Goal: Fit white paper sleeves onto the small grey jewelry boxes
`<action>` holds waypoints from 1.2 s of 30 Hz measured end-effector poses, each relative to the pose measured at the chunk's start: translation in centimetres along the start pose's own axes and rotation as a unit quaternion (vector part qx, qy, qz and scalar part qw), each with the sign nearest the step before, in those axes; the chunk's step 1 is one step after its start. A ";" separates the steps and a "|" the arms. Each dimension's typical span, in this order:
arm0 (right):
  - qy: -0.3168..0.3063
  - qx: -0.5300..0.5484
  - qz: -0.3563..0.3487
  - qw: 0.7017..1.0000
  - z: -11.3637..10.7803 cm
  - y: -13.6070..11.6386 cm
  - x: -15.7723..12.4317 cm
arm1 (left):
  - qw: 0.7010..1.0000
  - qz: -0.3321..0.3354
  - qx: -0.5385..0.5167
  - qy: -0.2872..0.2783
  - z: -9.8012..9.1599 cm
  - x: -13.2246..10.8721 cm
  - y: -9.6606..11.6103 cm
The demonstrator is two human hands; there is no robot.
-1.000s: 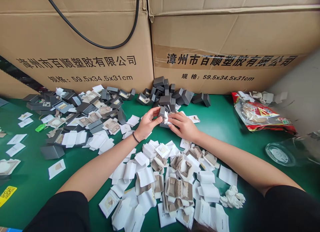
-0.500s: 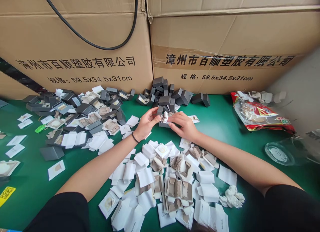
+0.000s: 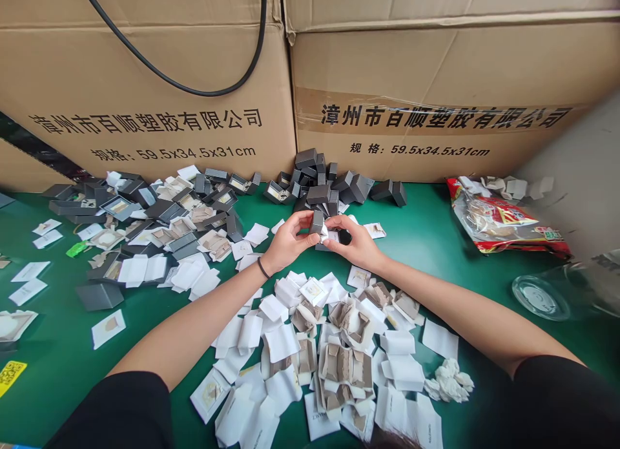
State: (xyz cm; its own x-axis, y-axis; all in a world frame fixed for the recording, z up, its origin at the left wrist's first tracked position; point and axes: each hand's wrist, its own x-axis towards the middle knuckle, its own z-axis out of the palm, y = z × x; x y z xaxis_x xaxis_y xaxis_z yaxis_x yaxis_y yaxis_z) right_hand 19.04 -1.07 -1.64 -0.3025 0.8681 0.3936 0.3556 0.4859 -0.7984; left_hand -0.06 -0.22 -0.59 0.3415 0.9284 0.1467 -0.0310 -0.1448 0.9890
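we hold a small dark grey cardboard box (image 3: 317, 221) between both hands, lifted just above the green tabletop (image 3: 426, 242), near the middle of its far edge. our left hand (image 3: 287, 243), with a thin black band (image 3: 263, 267) on its wrist, has thumb and fingers clamped on the box's left side. our right hand (image 3: 359, 243) pinches its right side, where a bit of white paper (image 3: 327, 234) shows by the fingertips.

just behind the box lies a heap of closed grey boxes (image 3: 324, 177), up against two big brown cardboard cartons (image 3: 436, 68) that stand along the far edge. open grey boxes and white cards (image 3: 159, 223) spread toward the far left corner. below our forearms, toward the near edge, lies a pile of white and brown paper inserts (image 3: 339, 358), with a crumpled white tissue (image 3: 450, 381) just beside it. by the right edge we see a red printed snack bag (image 3: 504, 219) and, nearer to us, a clear glass dish (image 3: 540, 298).
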 end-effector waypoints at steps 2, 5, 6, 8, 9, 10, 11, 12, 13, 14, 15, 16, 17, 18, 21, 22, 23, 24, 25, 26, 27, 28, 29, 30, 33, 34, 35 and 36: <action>0.001 0.003 0.001 1.000 0.0 0.0 0.0 | 1.000 0.000 0.007 -0.002 0.0 0.0 0.0; 0.006 -0.001 -0.011 1.000 -0.1 -0.1 0.1 | 1.000 -0.003 0.009 0.000 0.0 0.1 -0.1; 0.006 -0.007 -0.019 1.000 -0.1 -0.2 0.1 | 1.000 -0.004 0.008 0.004 0.0 0.1 -0.1; 0.003 -0.024 -0.040 0.999 -0.2 -0.4 0.2 | 1.000 -0.008 0.006 0.012 -0.1 0.1 -0.2; 0.000 -0.032 -0.051 0.998 -0.3 -0.5 0.2 | 1.000 -0.010 0.006 0.015 -0.1 0.1 -0.2; -0.004 -0.040 -0.062 0.997 -0.3 -0.6 0.2 | 1.000 -0.012 0.005 0.016 -0.1 0.1 -0.3; -0.008 -0.048 -0.071 0.996 -0.4 -0.6 0.2 | 1.000 -0.016 0.005 0.015 -0.1 0.1 -0.2; -0.012 -0.054 -0.079 0.995 -0.4 -0.6 0.2 | 1.000 -0.020 0.005 0.014 -0.2 0.1 -0.2; -0.016 -0.061 -0.086 0.994 -0.4 -0.6 0.3 | 1.000 -0.024 0.005 0.011 -0.2 0.1 -0.2; -0.020 -0.068 -0.092 0.993 -0.4 -0.5 0.3 | 1.000 -0.028 0.005 0.007 -0.2 0.1 -0.2; -0.023 -0.074 -0.097 0.992 -0.3 -0.4 0.3 | 1.000 -0.031 0.004 0.002 -0.2 0.1 -0.1; -0.028 -0.079 -0.102 0.991 -0.3 -0.3 0.3 | 0.999 -0.034 0.003 -0.003 -0.2 0.1 -0.1; -0.033 -0.084 -0.107 0.990 -0.3 -0.3 0.3 | 0.999 -0.037 0.002 -0.009 -0.2 0.1 -0.1; -0.039 -0.087 -0.110 0.989 -0.3 -0.3 0.4 | 0.999 -0.038 -0.001 -0.014 -0.2 0.1 -0.1; -0.067 -0.097 -0.120 0.986 -0.5 -0.5 0.5 | 0.999 -0.042 -0.008 -0.029 -0.2 0.1 -0.2; -0.080 -0.099 -0.124 0.984 -0.6 -0.5 0.6 | 0.998 -0.044 -0.010 -0.033 -0.2 0.1 -0.2; -0.094 -0.100 -0.127 0.982 -0.7 -0.6 0.7 | 0.998 -0.045 -0.013 -0.036 -0.3 0.1 -0.3; -0.107 -0.098 -0.131 0.981 -0.9 -0.6 0.8 | 0.998 -0.047 -0.016 -0.038 -0.3 0.1 -0.4; -0.119 -0.095 -0.134 0.979 -1.0 -0.6 0.9 | 0.998 -0.048 -0.021 -0.040 -0.3 0.2 -0.4; -0.129 -0.090 -0.135 0.978 -1.1 -0.6 1.1 | 0.998 -0.050 -0.026 -0.040 -0.3 0.2 -0.5; -0.139 -0.087 -0.134 0.977 -1.1 -0.6 1.2 | 0.997 -0.052 -0.032 -0.040 -0.3 0.2 -0.6; -0.147 -0.084 -0.132 0.977 -1.2 -0.6 1.2 | 0.997 -0.054 -0.038 -0.039 -0.4 0.2 -0.6; -0.154 -0.081 -0.131 0.976 -1.2 -0.5 1.3 | 0.997 -0.056 -0.043 -0.038 -0.4 0.3 -0.6; -0.161 -0.079 -0.130 0.975 -1.3 -0.5 1.3 | 0.996 -0.057 -0.048 -0.039 -0.4 0.3 -0.6; -0.170 -0.069 -0.128 0.975 -1.3 -0.5 1.4 | 0.995 -0.051 -0.064 -0.053 -0.3 0.3 -0.5; -0.171 -0.066 -0.127 0.975 -1.3 -0.5 1.4 | 0.995 -0.049 -0.069 -0.058 -0.3 0.2 -0.5; -0.173 -0.064 -0.125 0.975 -1.3 -0.5 1.4 | 0.994 -0.048 -0.072 -0.061 -0.3 0.2 -0.5; -0.175 -0.063 -0.123 0.975 -1.2 -0.5 1.4 | 0.994 -0.048 -0.075 -0.063 -0.3 0.2 -0.4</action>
State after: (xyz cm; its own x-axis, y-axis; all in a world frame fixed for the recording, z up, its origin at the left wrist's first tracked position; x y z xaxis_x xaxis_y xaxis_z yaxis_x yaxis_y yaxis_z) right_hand 19.53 0.01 -0.13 -0.6677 0.6470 0.3683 0.3335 0.7023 -0.6290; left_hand -0.24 0.13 -1.00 0.4638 0.8841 0.0575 -0.1286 0.0030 0.9917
